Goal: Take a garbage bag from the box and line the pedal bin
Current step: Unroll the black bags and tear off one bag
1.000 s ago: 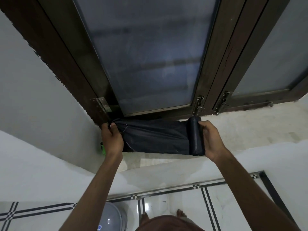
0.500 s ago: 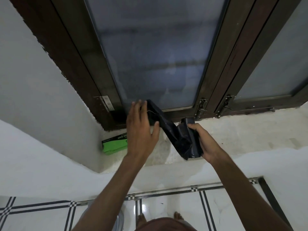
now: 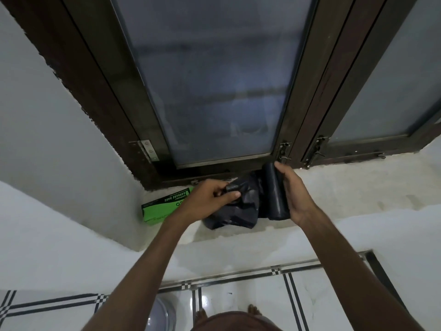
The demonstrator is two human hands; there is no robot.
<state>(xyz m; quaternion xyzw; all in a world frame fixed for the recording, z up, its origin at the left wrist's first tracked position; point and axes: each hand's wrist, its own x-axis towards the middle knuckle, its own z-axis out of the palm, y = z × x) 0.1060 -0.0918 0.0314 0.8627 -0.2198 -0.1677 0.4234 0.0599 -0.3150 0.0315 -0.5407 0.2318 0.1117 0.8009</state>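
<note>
1. Nearest, my left hand [image 3: 210, 199] pinches the crumpled black plastic garbage bag [image 3: 235, 215] — bunched, I judge, for tearing free.
2. My right hand [image 3: 294, 194] clasps the black bag roll [image 3: 274, 191], steadying it.
3. Farther left, the green cardboard box [image 3: 164, 207] lies on the pale stone sill [image 3: 346, 194] — within reach.

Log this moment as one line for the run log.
left hand: pinches loose bag | right hand: holds bag roll | box: on sill | bin: unlined

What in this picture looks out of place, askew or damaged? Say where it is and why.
The window frame has a ragged, chipped edge where it meets the white wall. The green garbage bag box lies askew in the sill's corner, its print upside down to the camera. The bunched black bag between the hands is simply part of the work.
</note>
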